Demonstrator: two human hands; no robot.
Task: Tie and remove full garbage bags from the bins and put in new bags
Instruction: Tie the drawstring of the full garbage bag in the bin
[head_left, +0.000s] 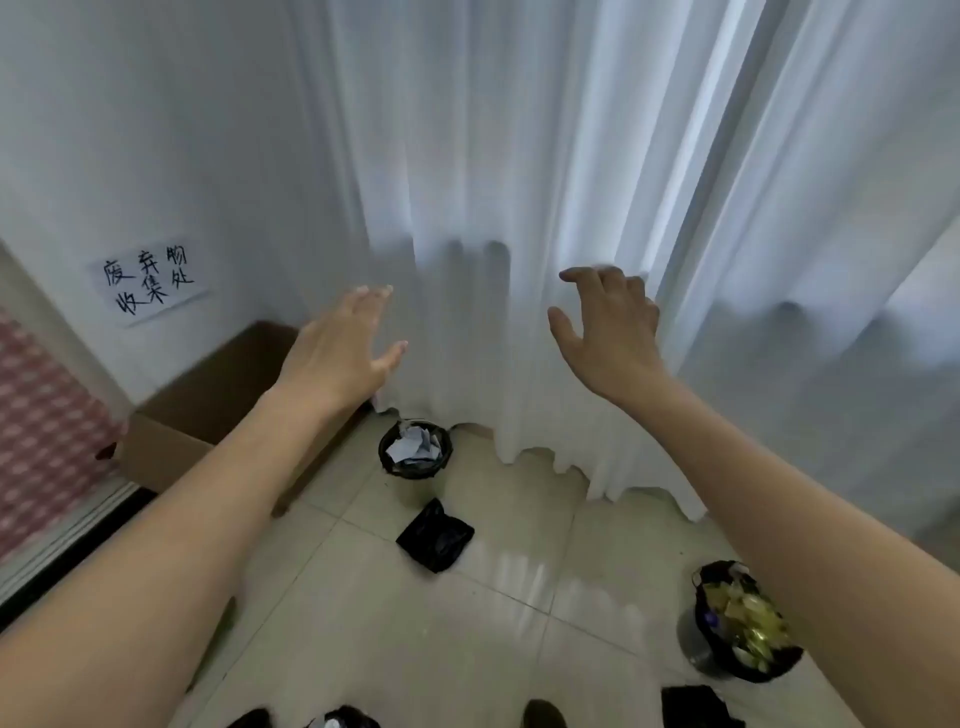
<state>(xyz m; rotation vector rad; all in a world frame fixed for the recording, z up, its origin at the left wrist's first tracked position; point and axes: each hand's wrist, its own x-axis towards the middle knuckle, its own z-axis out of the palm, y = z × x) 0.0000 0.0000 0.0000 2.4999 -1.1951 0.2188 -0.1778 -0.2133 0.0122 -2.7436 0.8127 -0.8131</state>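
A: Hands, state?
B: Left hand raised, fingers straight and spread, holding nothing. Right hand raised, fingers loosely bent and apart, also holding nothing. Both in the air in front of the white curtain.
A: Bins?
B: 1 small bin on the floor tiles at the curtain hem, black liner, crumpled paper inside. Second bin lower right, black liner, yellowish scraps inside, partly hidden by the right forearm.
A: New bags?
B: 1 folded black bag flat on the floor just in front of the first bin. Another black piece at the bottom edge, near bin 2.
A: Surroundings?
B: Open cardboard box at left, against the wall; handwritten paper sign above it.
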